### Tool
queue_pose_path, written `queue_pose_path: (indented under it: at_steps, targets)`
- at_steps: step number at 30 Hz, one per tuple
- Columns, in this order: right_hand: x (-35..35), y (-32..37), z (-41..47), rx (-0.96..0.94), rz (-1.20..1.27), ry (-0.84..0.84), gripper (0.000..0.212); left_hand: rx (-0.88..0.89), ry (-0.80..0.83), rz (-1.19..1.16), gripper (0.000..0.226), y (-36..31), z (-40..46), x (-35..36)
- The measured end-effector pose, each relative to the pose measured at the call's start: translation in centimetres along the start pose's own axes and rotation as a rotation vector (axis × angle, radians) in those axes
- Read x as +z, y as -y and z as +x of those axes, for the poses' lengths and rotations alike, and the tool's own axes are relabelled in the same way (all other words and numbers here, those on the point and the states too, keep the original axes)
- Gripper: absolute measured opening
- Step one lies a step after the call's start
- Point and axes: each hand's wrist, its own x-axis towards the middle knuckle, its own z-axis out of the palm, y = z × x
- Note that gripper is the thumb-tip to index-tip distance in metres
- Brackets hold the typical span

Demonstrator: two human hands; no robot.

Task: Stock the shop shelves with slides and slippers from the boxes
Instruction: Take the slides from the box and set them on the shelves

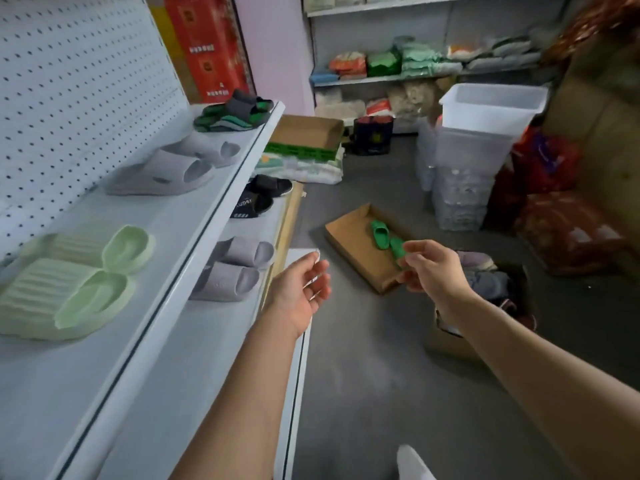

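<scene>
A: While both my arms reach out over the grey floor (363,393), what do they hold?

B: Nothing. My left hand (300,292) is loosely spread beside the white metal lower shelf's (207,341) front edge. My right hand (429,266) has relaxed fingers, above the flat brown cardboard box (349,240) holding bright green rubber slides (381,233).

A: Clearance?

B: Bare floor lies between shelf edge and box.

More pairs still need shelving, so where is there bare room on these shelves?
Upper shelf: bare near end, this side of the pale green slides; a smaller gap between them and the grey slides. Lower shelf: bare this side of the grey pair. It is crowded towards the far end, by the green-and-black sandals.
</scene>
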Motion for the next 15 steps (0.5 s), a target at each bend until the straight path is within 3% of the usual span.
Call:
queue_pose_path:
  at_steps: [15]
  targets:
    - [-4.5, 2.7, 37.0, 0.101, -0.142, -0.011, 0.021, -0.132, 0.031, 0.057, 0.01, -6.8, 32.5, 19.3]
